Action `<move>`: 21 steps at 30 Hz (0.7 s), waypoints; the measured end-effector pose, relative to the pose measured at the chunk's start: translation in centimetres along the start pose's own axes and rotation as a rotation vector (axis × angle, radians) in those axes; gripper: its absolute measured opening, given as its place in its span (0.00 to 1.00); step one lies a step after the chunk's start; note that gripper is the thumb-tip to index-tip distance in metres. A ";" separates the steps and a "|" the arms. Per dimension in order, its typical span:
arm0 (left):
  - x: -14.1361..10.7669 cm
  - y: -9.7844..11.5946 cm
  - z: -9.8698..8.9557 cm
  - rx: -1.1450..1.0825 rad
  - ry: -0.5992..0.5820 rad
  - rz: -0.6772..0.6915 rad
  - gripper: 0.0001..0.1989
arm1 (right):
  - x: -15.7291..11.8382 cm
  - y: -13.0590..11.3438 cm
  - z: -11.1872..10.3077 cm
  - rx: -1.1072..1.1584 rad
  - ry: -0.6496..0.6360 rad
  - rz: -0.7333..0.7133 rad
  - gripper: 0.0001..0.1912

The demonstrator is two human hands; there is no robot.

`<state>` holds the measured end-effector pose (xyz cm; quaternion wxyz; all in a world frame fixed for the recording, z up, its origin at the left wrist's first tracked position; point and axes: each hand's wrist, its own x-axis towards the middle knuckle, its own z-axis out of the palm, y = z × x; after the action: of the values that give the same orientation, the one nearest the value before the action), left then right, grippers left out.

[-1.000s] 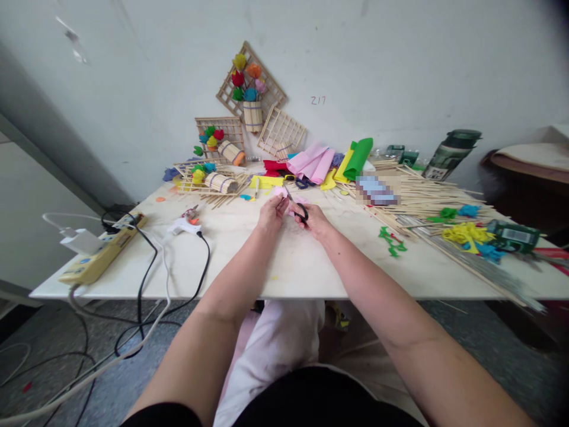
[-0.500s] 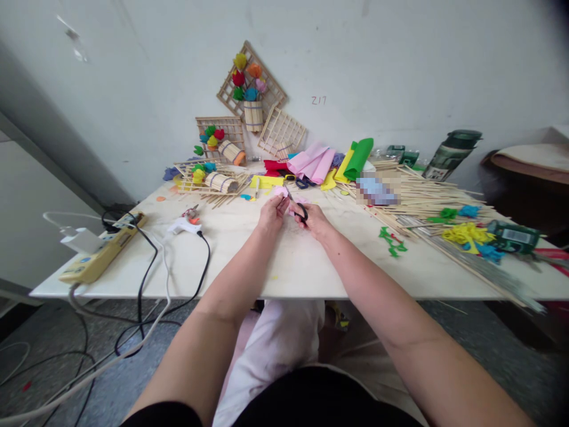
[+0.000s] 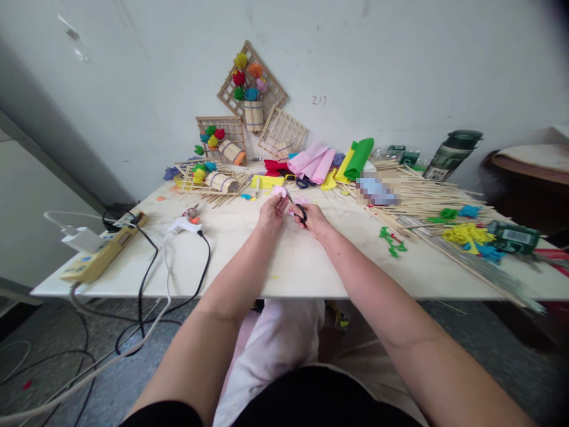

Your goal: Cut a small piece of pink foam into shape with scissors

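Note:
My left hand (image 3: 272, 213) pinches a small piece of pink paper (image 3: 280, 190) above the middle of the white table (image 3: 249, 261). Black-handled scissors (image 3: 301, 212) are in my right hand (image 3: 315, 222), their blades pointing up and left beside the pink piece. Whether the blades touch the paper, I cannot tell. More pink scraps (image 3: 303, 201) lie on the table just behind my right hand. A second pair of scissors (image 3: 305, 183) rests farther back, by the folded pink sheets (image 3: 313, 162).
Stick lattices with colourful paper tulips (image 3: 253, 83) lean on the wall. Rolled green paper (image 3: 359, 159) and many thin wooden sticks (image 3: 427, 193) lie to the right. At left are a white glue gun (image 3: 184, 226), a power strip (image 3: 104, 249) and hanging cables. A dark bottle (image 3: 452, 155) stands tilted at back right.
The pink paper has shifted very slightly between my fingers near the scissor blades. Both hands keep almost the same place, and everything else on the table looks unchanged.

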<state>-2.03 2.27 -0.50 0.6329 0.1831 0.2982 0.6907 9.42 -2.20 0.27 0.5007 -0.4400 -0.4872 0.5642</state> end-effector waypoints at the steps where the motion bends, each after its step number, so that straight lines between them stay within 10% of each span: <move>1: 0.0 0.0 0.0 -0.002 0.006 -0.002 0.08 | 0.1 0.1 0.0 -0.001 -0.003 -0.004 0.17; 21: -0.3 0.5 0.2 0.039 0.012 0.011 0.05 | -0.4 0.0 0.1 -0.025 -0.032 0.007 0.14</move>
<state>-2.23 1.96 -0.03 0.6236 0.1930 0.3143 0.6893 9.34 -2.58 0.33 0.4851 -0.4389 -0.5007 0.5669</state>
